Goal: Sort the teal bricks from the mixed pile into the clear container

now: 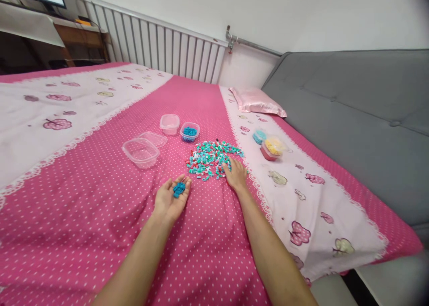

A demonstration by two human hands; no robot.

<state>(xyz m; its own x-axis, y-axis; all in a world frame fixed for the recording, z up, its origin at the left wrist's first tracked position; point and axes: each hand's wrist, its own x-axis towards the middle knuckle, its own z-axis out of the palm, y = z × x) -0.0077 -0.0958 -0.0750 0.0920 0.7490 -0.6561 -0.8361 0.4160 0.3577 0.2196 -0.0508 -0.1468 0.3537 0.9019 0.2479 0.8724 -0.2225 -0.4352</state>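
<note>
My left hand (171, 198) lies palm up on the pink dotted bedsheet (100, 216), cupped under a small heap of blue beads (178, 189). My right hand (235, 173) rests palm down at the near right edge of a pile of mixed teal, white and red beads (211, 157), its fingertips in the beads. Behind the pile stand a small clear tub of blue beads (189, 132) and an empty clear tub (169, 123).
A larger empty clear tub (140, 152) and a loose lid (154, 139) lie to the left. Tubs of teal (259, 136), yellow (273, 146) beads sit right. A pink pillow (257, 101), grey headboard (351, 118) and radiator (161, 47) border the bed.
</note>
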